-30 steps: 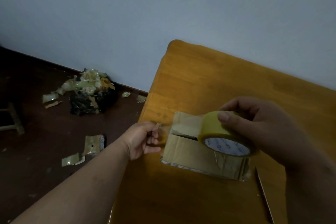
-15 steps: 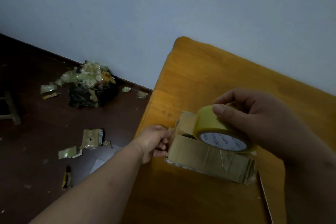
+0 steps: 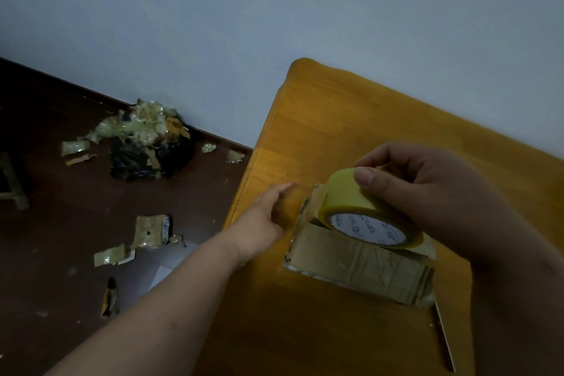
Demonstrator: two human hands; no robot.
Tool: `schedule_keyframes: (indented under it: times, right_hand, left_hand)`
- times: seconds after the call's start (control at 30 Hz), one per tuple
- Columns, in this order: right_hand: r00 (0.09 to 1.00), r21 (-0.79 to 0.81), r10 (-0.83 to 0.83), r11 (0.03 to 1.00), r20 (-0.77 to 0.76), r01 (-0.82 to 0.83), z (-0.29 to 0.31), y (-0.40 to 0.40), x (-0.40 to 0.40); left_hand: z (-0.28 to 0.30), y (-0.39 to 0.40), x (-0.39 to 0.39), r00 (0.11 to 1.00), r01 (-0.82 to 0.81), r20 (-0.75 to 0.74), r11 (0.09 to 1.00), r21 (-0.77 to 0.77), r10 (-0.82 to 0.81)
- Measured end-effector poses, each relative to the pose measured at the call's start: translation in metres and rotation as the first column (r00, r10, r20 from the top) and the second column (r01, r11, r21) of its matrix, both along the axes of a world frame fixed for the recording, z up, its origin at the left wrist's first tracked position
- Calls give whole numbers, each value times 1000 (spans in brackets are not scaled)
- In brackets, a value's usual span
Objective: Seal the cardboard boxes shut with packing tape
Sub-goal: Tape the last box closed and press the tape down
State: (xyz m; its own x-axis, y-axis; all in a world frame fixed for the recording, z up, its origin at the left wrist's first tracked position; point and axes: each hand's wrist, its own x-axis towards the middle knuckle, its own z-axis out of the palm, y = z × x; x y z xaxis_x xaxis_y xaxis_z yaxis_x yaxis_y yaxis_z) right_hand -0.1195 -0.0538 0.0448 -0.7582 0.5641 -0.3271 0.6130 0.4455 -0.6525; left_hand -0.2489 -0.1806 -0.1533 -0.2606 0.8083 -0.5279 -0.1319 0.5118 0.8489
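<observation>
A small worn cardboard box (image 3: pixel 360 265) lies on the orange wooden table (image 3: pixel 335 119), near its left edge. My right hand (image 3: pixel 427 189) grips a yellow roll of packing tape (image 3: pixel 351 204) with a white core label, and the roll rests on the box's top towards the left end. My left hand (image 3: pixel 265 220) lies just left of the box, fingers stretched out along the box's left end. It is blurred, and I cannot tell whether the fingers touch the box or a strip of tape.
Left of the table the dark floor holds a black bag heaped with tape scraps (image 3: pixel 146 149) against the wall. More crumpled scraps (image 3: pixel 149 232) lie closer. A thin flat strip (image 3: pixel 442 336) lies on the table right of the box. A stool leg (image 3: pixel 12 189) stands far left.
My left hand pinched the tape end left of the box; now its fingers are stretched out beside the box's end. The roll has come down onto the box top.
</observation>
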Motion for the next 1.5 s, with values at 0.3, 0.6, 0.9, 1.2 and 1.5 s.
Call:
schedule_keyframes:
  times: [0.3, 0.6, 0.9, 1.2, 1.5]
  right_hand:
    - [999, 9, -22, 1000, -24, 22, -1, 6, 15]
    - [998, 8, -62, 998, -16, 62, -8, 14, 41]
    - [992, 70, -99, 993, 80, 93, -26, 31, 66]
    - [986, 82, -54, 996, 155, 42, -39, 36, 80]
    - [979, 34, -9, 999, 204, 3, -43, 41, 90]
  left_hand:
    - [16, 32, -2, 834, 485, -292, 874, -19, -468]
    - [0, 33, 7, 946, 275, -201, 958, 83, -254]
    - [-2, 31, 11, 957, 271, -134, 959, 89, -258]
    - [9, 31, 14, 949, 275, -171, 961, 34, -266]
    - [20, 30, 20, 964, 245, -111, 969, 17, -242]
